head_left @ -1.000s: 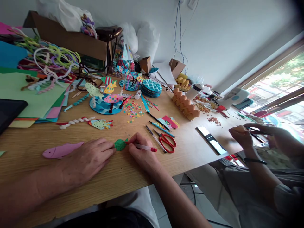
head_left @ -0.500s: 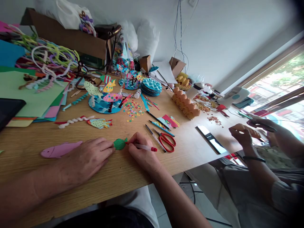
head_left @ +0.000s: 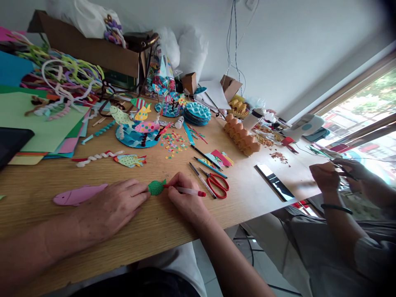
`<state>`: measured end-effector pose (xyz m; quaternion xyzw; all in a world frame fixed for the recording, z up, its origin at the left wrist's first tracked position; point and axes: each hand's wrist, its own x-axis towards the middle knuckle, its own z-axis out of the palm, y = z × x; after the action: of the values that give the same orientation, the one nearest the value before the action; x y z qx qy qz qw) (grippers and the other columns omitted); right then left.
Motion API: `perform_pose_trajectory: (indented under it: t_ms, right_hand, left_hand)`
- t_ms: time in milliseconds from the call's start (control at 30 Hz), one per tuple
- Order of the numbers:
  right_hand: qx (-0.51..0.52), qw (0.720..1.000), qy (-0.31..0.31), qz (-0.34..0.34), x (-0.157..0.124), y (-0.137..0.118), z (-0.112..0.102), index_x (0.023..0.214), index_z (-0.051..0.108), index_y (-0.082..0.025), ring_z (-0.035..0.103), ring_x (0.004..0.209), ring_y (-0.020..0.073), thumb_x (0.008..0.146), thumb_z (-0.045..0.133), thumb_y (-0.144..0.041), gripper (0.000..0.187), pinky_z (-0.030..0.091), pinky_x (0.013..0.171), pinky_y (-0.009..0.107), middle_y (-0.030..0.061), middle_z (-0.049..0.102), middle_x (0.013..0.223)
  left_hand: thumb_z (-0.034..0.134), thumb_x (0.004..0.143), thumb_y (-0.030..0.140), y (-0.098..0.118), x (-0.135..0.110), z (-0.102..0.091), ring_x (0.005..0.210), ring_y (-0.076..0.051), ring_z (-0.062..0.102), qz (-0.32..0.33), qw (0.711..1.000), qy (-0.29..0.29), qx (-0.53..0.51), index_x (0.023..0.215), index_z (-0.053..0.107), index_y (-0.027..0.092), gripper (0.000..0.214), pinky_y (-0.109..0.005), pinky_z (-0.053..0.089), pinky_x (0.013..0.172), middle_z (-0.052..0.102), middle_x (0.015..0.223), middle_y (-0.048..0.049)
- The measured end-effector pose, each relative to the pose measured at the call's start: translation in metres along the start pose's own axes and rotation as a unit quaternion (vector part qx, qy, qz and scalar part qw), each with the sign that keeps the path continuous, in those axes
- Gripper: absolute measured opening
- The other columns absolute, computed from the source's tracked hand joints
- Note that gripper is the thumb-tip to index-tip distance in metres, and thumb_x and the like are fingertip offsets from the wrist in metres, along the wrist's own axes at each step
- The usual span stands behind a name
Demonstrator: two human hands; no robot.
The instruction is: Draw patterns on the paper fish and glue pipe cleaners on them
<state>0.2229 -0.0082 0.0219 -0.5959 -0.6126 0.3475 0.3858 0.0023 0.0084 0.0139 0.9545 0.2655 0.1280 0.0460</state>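
Note:
A small green paper fish point(head_left: 155, 188) with scale-like marks lies flat on the table. Stretched out over the wood, my left hand point(head_left: 119, 206) rests its fingertips at the fish's left end. My right hand point(head_left: 185, 202) pinches a slim red marker point(head_left: 191, 191) with a clear barrel and red end; its tip meets the fish's tail. Partly beneath my left hand is a pink paper fish point(head_left: 78, 195). Red-handled scissors point(head_left: 219, 185) and a grey pen point(head_left: 202, 180) lie just right of my right hand.
Paper fish stand on a blue wavy base point(head_left: 136, 138) at the back, beside scattered confetti point(head_left: 173, 143). Coloured paper sheets point(head_left: 34, 123) lie left. An egg carton point(head_left: 241, 136) and a phone point(head_left: 274, 182) lie right. A co-worker's hands point(head_left: 328, 177) hold scissors and a carton piece.
My hands stay almost in place; the marker's rear end has shifted very slightly. The co-worker's hands have moved right, towards their body.

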Motion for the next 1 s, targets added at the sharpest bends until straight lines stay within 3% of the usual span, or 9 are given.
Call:
perform_pose_trajectory:
  t_ms: [833, 1000]
  right_hand:
    - [-0.031, 1.000, -0.001, -0.006, 0.0004, -0.0038, -0.0026, 0.062, 0.049, -0.024, 0.048, 0.055, 0.0137, 0.061, 0.048, -0.020, 0.005, 0.036, 0.056, 0.025, -0.0067, 0.046, 0.053]
    - [0.008, 0.997, 0.070, -0.027, -0.0011, -0.0007, -0.0045, 0.061, 0.052, -0.024, 0.049, 0.054, 0.0146, 0.062, 0.047, -0.027, 0.005, 0.035, 0.052, 0.026, -0.0040, 0.052, 0.055]
  left_hand:
    - [0.044, 0.089, 0.005, -0.0020, -0.0010, 0.0075, 0.101, -0.027, 0.065, 0.003, 1.000, 0.016, 0.000, 0.106, 0.070, 0.020, 0.034, -0.040, 0.053, 0.084, 0.072, 0.112, -0.0082]
    - [0.040, 0.093, 0.007, -0.0016, -0.0009, 0.0062, 0.100, -0.027, 0.066, 0.002, 1.000, 0.010, 0.000, 0.109, 0.070, 0.019, 0.036, -0.039, 0.054, 0.083, 0.072, 0.112, -0.0087]
